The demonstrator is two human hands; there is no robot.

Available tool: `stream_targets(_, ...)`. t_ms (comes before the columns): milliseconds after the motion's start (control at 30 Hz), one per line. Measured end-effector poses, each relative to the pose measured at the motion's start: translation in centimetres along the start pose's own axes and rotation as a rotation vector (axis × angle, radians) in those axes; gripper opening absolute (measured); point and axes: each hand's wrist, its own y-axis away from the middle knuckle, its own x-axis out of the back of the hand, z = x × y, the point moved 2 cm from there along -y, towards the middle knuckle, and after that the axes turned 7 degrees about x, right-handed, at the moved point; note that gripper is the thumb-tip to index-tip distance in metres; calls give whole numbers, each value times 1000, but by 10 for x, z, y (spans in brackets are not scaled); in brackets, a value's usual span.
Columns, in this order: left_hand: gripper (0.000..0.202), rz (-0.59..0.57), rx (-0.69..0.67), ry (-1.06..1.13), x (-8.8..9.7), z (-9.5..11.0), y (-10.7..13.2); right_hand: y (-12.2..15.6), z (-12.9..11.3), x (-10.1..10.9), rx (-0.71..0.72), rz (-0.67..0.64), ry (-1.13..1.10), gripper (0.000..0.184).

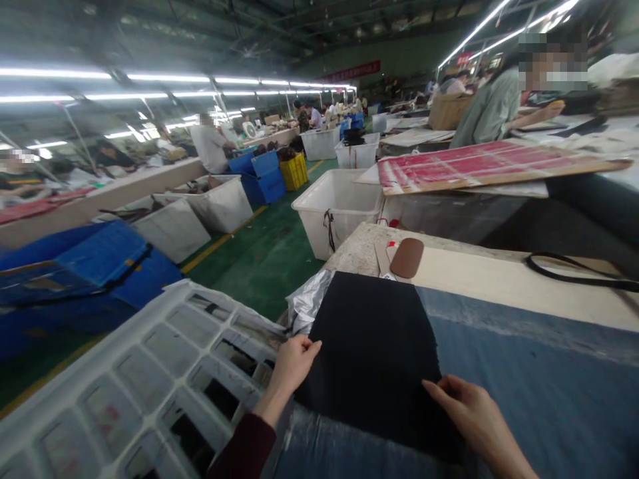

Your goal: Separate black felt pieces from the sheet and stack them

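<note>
The fabric panel (374, 352) is a plain, solid black; the cloth covering (529, 372) is blue-grey, streaked with whitish wear. The rounded flat piece (407, 258) is reddish brown, the long board (469, 276) cream, the crinkled sheet (310, 301) silver, the sleeve (251, 440) dark maroon. White lines cross the red-faced board (479, 166). A yellow stripe (206, 252) marks the green floor (254, 256); one slatted crate (293, 173) is yellow.

R forearm (505, 451) cut off, far ppl (314, 117) blurry
</note>
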Motion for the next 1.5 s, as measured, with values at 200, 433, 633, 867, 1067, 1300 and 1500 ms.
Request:
stream_targets(200,33,2,-3,15,0,1,1,1,-2,1,-25,-19,32,48)
stream_targets(433,32,12,-3,-20,2,2,2,1,-4,2,-21,-1,30,48)
stream_targets(633,28,54,-9,-110,5,9,4,3,-9,3,4,45,23,42)
stream_targets(867,36,114,11,-269,17,13,19,17,-21,17,-34,106,-96,39)
stream_targets(1067,30,252,-184,-269,32,16,60,101,-35,25,117,52,-5,30)
stream_targets(1300,22,-37,-252,-35,6,22,134,200,-27,-51,352,-15,492,8)
stream_targets(1500,14,-241,-250,25,-22,23,177,200,-18,-57,346,32,519,18)
